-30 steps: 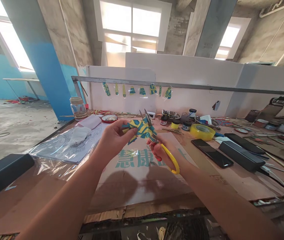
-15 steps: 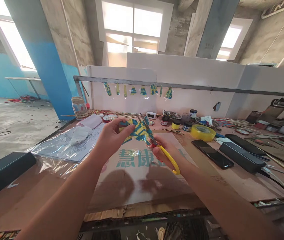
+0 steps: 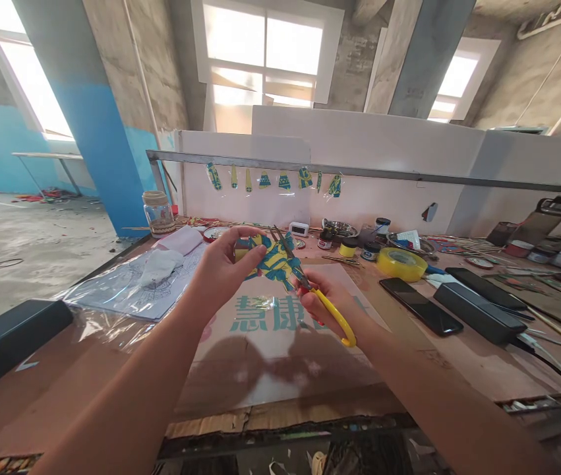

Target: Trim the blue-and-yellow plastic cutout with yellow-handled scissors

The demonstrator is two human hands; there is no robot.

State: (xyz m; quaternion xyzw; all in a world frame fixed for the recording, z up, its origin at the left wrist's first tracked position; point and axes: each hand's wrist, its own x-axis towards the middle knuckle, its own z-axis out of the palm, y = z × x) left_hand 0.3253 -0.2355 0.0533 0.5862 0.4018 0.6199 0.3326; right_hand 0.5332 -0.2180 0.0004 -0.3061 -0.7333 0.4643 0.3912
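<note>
Now the left hand pinches the blue-and-yellow painted cutout by its left edge, thumb and fingers closed on it, holding it in the air above the cardboard sheet. The right hand is closed through the yellow handles of the scissors, whose blades, slightly parted, lie across the cutout. Compared with a second ago, both hands sit a little lower and the cutout has turned slightly.
</note>
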